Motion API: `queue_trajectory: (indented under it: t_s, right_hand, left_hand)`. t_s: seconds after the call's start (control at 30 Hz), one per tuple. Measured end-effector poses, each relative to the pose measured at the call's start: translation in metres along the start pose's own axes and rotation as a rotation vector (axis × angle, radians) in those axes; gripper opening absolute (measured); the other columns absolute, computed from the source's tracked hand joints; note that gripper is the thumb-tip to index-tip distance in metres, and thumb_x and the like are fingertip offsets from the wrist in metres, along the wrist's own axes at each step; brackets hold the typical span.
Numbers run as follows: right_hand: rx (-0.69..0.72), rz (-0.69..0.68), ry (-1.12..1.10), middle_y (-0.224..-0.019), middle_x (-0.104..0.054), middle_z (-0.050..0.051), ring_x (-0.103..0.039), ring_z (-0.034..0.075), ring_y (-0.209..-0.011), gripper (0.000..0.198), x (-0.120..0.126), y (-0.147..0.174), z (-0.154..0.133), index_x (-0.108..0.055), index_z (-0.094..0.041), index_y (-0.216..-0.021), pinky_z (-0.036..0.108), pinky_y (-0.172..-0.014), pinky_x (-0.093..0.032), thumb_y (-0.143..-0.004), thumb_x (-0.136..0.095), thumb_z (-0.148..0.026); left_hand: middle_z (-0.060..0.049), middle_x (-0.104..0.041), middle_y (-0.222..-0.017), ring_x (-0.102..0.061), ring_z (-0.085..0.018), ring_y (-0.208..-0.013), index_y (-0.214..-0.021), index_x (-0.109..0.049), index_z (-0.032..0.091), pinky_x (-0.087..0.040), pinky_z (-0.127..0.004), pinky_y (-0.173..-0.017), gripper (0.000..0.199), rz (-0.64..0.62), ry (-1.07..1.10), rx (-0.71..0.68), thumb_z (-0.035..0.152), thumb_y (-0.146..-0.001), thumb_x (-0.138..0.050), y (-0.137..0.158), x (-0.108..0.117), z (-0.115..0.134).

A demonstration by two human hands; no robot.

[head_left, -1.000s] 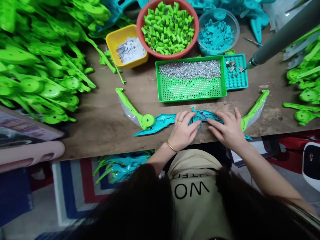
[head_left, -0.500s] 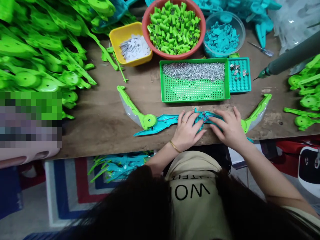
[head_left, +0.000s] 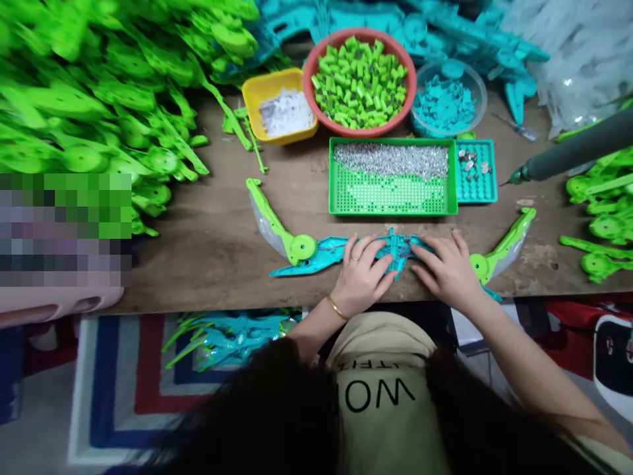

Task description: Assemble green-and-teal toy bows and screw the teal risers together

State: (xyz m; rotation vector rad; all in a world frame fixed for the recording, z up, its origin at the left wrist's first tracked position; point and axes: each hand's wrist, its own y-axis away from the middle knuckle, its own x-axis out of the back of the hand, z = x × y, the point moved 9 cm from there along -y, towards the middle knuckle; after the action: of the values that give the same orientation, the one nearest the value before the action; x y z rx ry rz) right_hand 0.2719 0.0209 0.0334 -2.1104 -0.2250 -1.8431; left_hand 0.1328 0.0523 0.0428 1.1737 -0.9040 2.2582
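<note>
A teal toy bow (head_left: 326, 257) lies flat across the table's front, its inner side facing up with ribs and thin dark reddish wire showing. Green limbs with clear plastic edges, the left limb (head_left: 277, 227) and the right limb (head_left: 509, 247), angle away from its ends. My left hand (head_left: 363, 267) is curled over the body left of the crosspiece (head_left: 394, 251), fingertips against it. To the right, my right hand (head_left: 448, 270) grips the body with fingers over it and thumb nearer the front edge. The parts beneath both palms are hidden.
Behind the bow stand a green perforated tray (head_left: 393, 212) of screws and a teal tray (head_left: 489, 196) with small metal discs. Farther back are a yellow tub (head_left: 252, 109), a red bowl (head_left: 309, 79) and a clear tub (head_left: 479, 99). A screwdriver (head_left: 548, 158) hangs at right. Green parts (head_left: 89, 105) heap left.
The view has tilted, so the table's things sit lower in the picture. My left fingers have drawn back a little from the middle, uncovering more of the crosspiece. My right hand stays on the bow.
</note>
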Motion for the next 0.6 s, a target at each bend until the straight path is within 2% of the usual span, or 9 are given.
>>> queue_trajectory:
  t_s: [0.1, 0.23, 0.3, 0.4, 0.6]
  right_hand:
    - [0.0, 0.008, -0.026, -0.125, -0.063, 0.015, -0.059, 0.028, -0.112, 0.044, -0.003, 0.0, 0.004, -0.052, -0.017, -0.133, 0.056, -0.108, -0.037, -0.091, -0.055, -0.029]
    - [0.019, 0.021, -0.093, -0.12, -0.065, 0.016, -0.061, 0.028, -0.11, 0.044, -0.004, -0.004, 0.02, -0.049, -0.014, -0.133, 0.048, -0.099, -0.048, -0.09, -0.055, -0.024]
    - [0.023, -0.002, -0.126, -0.122, -0.064, 0.016, -0.06, 0.029, -0.112, 0.046, -0.006, -0.007, 0.028, -0.048, -0.013, -0.134, 0.047, -0.098, -0.049, -0.09, -0.056, -0.025]
    - [0.028, -0.051, -0.135, -0.125, -0.063, 0.016, -0.059, 0.029, -0.115, 0.047, -0.008, -0.01, 0.034, -0.046, -0.013, -0.135, 0.048, -0.099, -0.048, -0.091, -0.055, -0.026]
    - [0.07, -0.148, -0.068, -0.129, -0.06, 0.016, -0.057, 0.032, -0.116, 0.046, 0.008, -0.022, 0.024, -0.047, -0.013, -0.134, 0.05, -0.097, -0.049, -0.088, -0.051, -0.016]
  left_hand:
    - [-0.015, -0.063, -0.12, -0.053, -0.029, -0.121, -0.106, -0.067, 0.017, -0.035, -0.054, -0.11, 0.024, 0.02, -0.135, 0.105, 0.033, -0.091, -0.057, 0.01, 0.025, -0.027]
    - [-0.02, -0.058, -0.132, -0.048, -0.036, -0.127, -0.125, -0.06, 0.016, -0.033, -0.06, -0.108, 0.045, -0.06, -0.312, 0.296, 0.045, -0.091, -0.057, 0.037, 0.048, -0.067]
    - [-0.018, -0.057, -0.134, -0.048, -0.036, -0.128, -0.131, -0.057, 0.017, -0.031, -0.059, -0.109, 0.052, -0.101, -0.329, 0.301, 0.05, -0.09, -0.057, 0.049, 0.05, -0.071]
    - [-0.017, -0.06, -0.131, -0.052, -0.034, -0.122, -0.13, -0.058, 0.015, -0.031, -0.055, -0.11, 0.054, -0.121, -0.332, 0.279, 0.05, -0.089, -0.059, 0.061, 0.049, -0.064]
    - [-0.02, -0.058, -0.13, -0.05, -0.034, -0.125, -0.128, -0.059, 0.014, -0.032, -0.055, -0.111, 0.051, -0.03, -0.265, 0.282, 0.044, -0.088, -0.063, 0.07, 0.055, -0.06]
